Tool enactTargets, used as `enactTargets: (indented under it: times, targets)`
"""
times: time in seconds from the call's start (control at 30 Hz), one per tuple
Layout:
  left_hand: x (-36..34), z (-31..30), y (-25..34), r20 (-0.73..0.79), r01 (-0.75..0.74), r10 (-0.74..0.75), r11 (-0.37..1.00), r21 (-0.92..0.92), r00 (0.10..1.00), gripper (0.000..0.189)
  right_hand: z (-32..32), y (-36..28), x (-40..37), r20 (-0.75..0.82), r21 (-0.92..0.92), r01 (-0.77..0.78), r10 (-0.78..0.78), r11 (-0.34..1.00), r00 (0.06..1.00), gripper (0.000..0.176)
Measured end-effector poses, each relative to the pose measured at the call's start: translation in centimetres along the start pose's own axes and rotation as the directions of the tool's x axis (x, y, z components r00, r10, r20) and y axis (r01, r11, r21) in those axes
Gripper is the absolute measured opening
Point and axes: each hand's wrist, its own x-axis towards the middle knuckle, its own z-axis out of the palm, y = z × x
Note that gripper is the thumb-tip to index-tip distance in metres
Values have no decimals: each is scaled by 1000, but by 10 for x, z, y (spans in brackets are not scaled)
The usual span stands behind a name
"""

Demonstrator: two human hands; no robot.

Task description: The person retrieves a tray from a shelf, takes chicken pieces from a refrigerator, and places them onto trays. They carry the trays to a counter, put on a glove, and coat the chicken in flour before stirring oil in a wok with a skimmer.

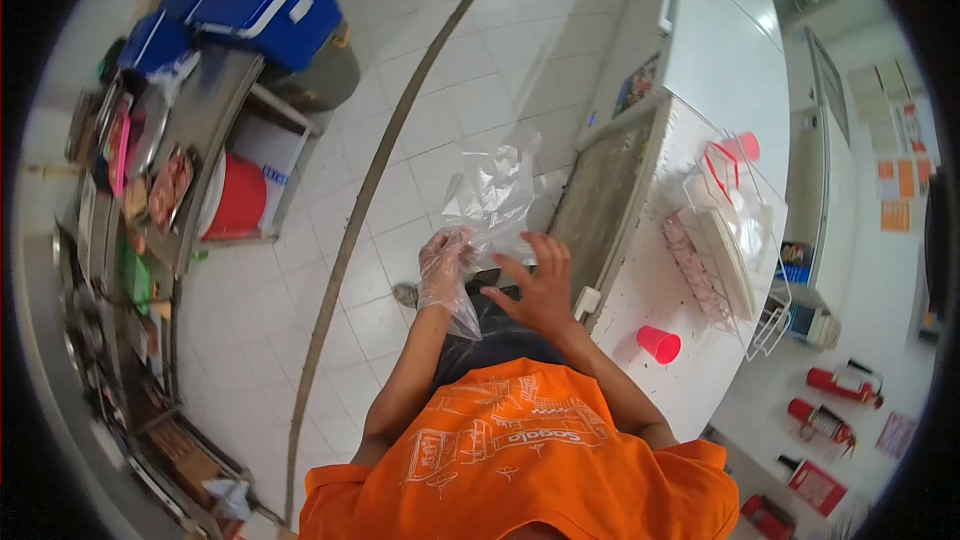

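Observation:
My left hand (445,265) wears a thin, clear disposable glove that hangs loose around the wrist. Its fingers are closed on a second piece of clear plastic, a crumpled disposable glove (495,190) that spreads out beyond the fingertips over the floor. My right hand (540,290) is bare, with its fingers spread beside the plastic's near right edge. Both hands are in front of my orange shirt, close to the white counter.
A pink cup (659,344) and a wire rack (710,250) stand on the white counter (625,305) at right. On the left, a metal table (215,90) carries blue coolers (265,10) and trays. A dark strip (385,140) crosses the tiled floor. Fire extinguishers (822,423) are at lower right.

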Motion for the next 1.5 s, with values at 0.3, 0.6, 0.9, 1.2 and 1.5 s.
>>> enactTargets:
  times: [0.3, 0.6, 0.9, 1.2, 1.5]
  targets:
    - [3, -108, 48, -199, -279, 279, 960, 32, 939, 14, 90, -62, 59, 182, 454, 169, -277, 875, 943, 15]
    - [-30, -243, 107, -28, -181, 185, 977, 114, 982, 36, 147, -164, 57, 415, 602, -220, -66, 767, 907, 9]
    - [-69, -360, 135, 26, -281, 292, 890, 359, 956, 46, 222, -293, 57, 675, 603, -347, -228, 718, 702, 18]
    - [-96, -457, 146, -338, -130, 474, 714, 688, 813, 29, 292, -395, 77, 740, 670, -373, -545, 641, 394, 20]
    - [-80, -565, 213, -544, -363, 409, 911, 196, 733, 26, 425, -513, 121, 719, 614, -626, -668, 481, 193, 12]
